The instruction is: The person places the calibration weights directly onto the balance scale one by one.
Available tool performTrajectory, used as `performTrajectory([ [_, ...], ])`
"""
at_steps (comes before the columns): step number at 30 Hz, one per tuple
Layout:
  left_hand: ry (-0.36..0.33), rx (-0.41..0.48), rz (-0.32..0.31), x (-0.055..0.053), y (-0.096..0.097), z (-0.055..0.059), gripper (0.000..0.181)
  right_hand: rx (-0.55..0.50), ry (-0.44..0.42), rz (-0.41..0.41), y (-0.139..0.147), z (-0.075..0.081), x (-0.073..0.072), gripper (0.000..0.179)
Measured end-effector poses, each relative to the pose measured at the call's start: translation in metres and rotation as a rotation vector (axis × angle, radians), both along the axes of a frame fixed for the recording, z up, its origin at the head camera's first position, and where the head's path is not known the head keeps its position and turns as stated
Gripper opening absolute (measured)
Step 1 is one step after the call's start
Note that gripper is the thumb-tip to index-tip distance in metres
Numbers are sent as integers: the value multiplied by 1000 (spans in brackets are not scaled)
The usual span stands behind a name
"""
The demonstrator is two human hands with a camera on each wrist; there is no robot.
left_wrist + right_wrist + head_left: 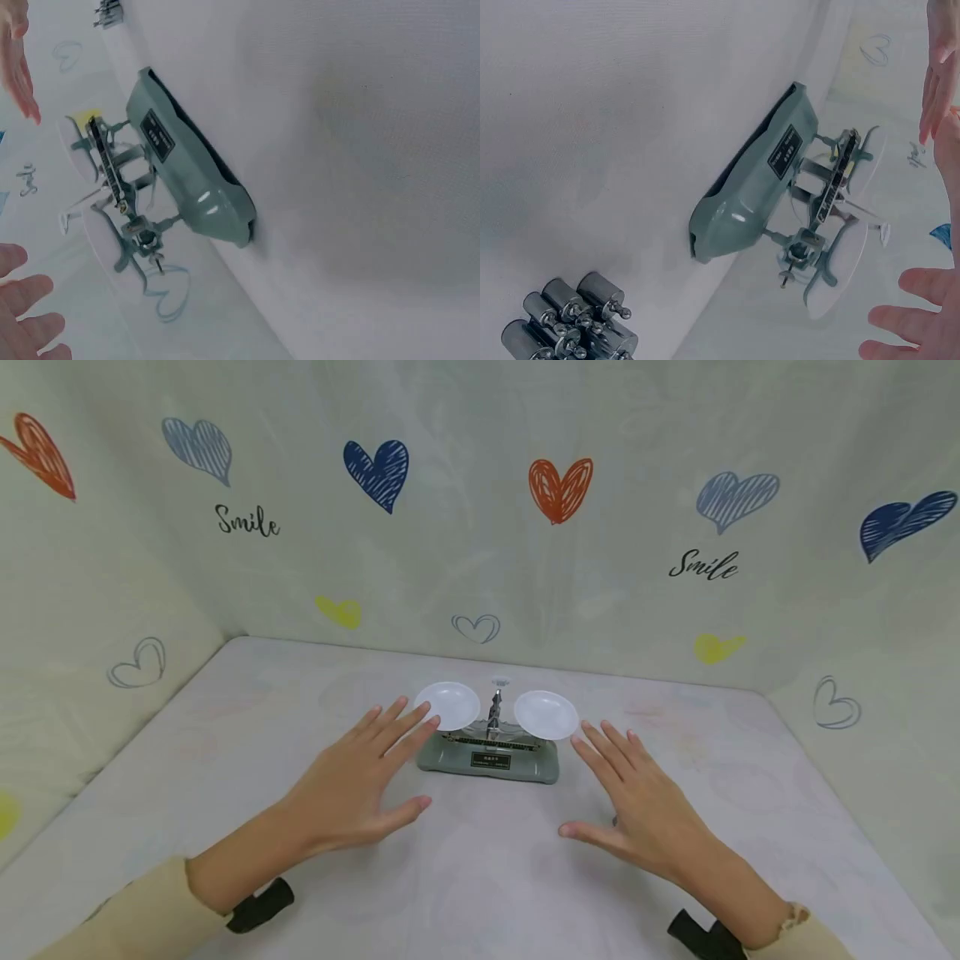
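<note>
A balance scale (491, 760) with a grey-green base and dark label plate stands on the table. On top sit two white pans, the left pan (457, 706) and the right pan (547, 716). My left hand (356, 781) is held out in front of its left side, fingers spread; in the head view its fingertips overlap the left pan. Opposite it, my right hand (645, 810) has straight fingers pointing toward the right pan. Both palms hold nothing. Several metal weights (574, 319) with knobs stand grouped in the right wrist view; my right hand mostly hides them in the head view.
A pale cloth covers the table (480, 877). Behind it hangs a light curtain (465, 560) printed with hearts and the word Smile, and it also closes off both sides. Dark straps (260, 906) sit at the wrists, below cream sleeves.
</note>
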State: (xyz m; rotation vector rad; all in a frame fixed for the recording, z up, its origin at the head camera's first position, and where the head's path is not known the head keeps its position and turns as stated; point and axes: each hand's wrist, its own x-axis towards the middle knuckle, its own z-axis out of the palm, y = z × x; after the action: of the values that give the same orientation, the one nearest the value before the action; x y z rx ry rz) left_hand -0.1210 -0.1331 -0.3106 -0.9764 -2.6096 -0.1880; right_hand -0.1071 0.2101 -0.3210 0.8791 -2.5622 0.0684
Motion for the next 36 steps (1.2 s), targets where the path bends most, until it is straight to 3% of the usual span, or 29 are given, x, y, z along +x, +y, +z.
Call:
performTrajectory([
  [6, 60, 152, -27, -4, -7, -1, 74, -67, -12, -5, 6, 0, 0, 90],
  [12, 50, 284, -6, -7, -14, -5, 77, -176, -98, -47, 11, -1, 2, 88],
  [19, -57, 401, 48, -10, -19, -13, 86, -298, -201, -96, 19, -4, 6, 86],
  [27, -202, 522, 84, -18, -23, -29, 85, -493, -238, -88, 34, -13, 6, 80],
  [36, -317, 660, 65, -33, -26, -49, 83, -646, -375, -172, 55, -24, 8, 61],
])
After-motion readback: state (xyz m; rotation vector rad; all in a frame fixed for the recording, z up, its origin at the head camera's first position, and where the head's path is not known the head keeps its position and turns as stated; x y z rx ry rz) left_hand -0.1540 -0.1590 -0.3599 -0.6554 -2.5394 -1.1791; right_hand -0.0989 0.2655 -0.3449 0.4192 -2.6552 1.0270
